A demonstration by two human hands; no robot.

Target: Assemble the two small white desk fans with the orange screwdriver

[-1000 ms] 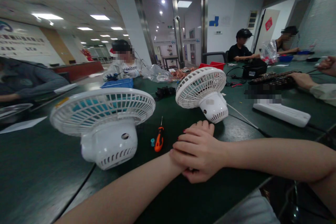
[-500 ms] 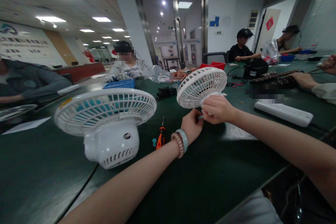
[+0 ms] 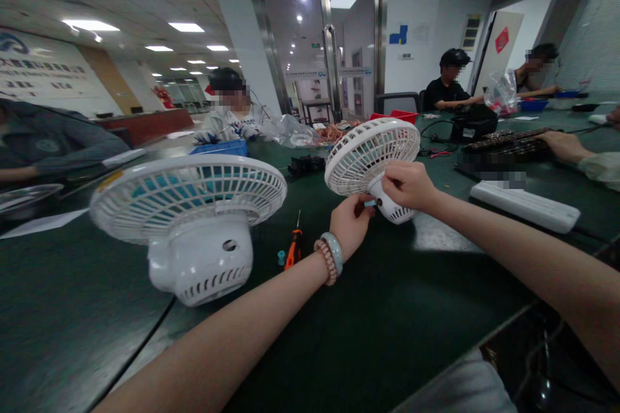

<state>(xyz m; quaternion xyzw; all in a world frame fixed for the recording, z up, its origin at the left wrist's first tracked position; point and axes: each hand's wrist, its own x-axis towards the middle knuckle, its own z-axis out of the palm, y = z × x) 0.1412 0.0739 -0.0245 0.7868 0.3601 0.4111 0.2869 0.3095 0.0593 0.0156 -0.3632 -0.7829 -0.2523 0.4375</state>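
Pale-blue piece (image 3: 370,203), short, pinched in left hand (image 3: 351,222), lies near-level, right end toward dark hole (image 3: 379,202) in right white fan (image 3: 371,158). Right hand (image 3: 408,186) curls against fan's housing (image 3: 396,211); grip unclear.

From where I stand: person's arms both reaching forward, left forearm (image 3: 227,332) and right forearm (image 3: 513,246) bare and converging. Left hand (image 3: 349,224) pinching, fingertips together. Right hand (image 3: 409,186) just beside it, fingers curled.

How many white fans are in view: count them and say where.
2: one fan left of the screwdriver; the other fan to its right, at the right hand. No others show.
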